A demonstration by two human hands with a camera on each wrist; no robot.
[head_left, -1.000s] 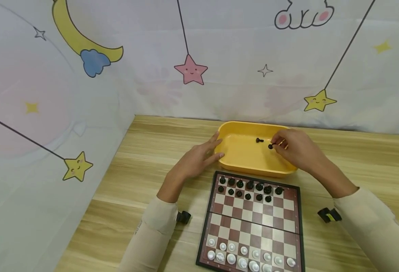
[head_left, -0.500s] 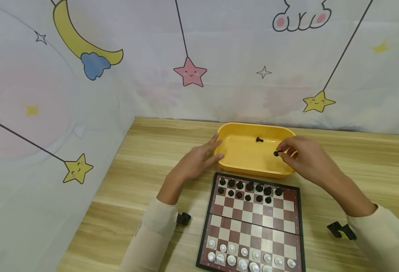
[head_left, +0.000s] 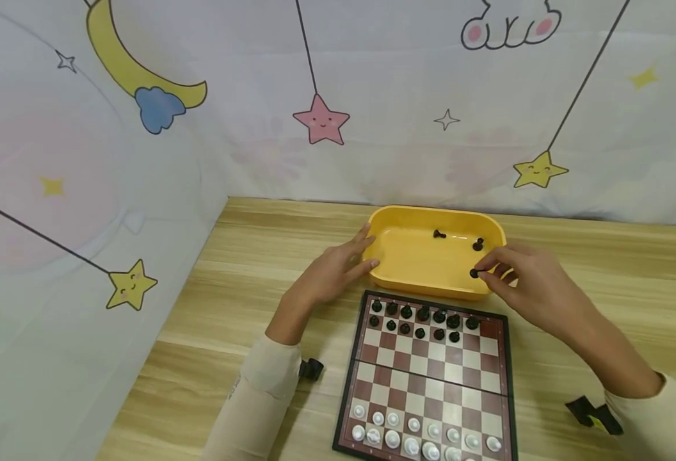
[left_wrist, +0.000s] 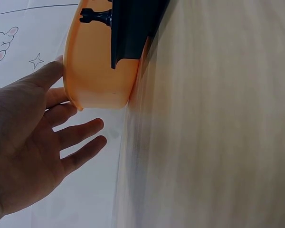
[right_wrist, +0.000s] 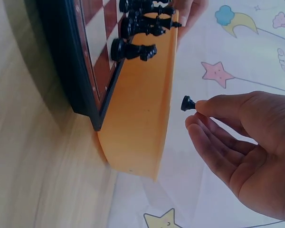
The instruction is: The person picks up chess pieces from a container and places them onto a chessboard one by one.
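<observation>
My right hand pinches a small black chess pawn between thumb and fingertips, its base showing and its head hidden. In the head view it is over the right end of a yellow tray. My left hand touches the tray's left rim, fingers fairly straight. Inside the tray are two black chess pieces, one lying and one farther right. In front is a chessboard with black pieces in two rows at the far side and white pieces at the near side.
The tray stands close to a cloth backdrop printed with stars, at the back of the wooden table. A second stretch of cloth hangs at the left. Black wrist mounts sit at both sleeves.
Holding the pawn, my right hand has moved right and toward the board, from the tray's middle to its near right end. Another black piece now shows in the tray. The left hand stays put.
</observation>
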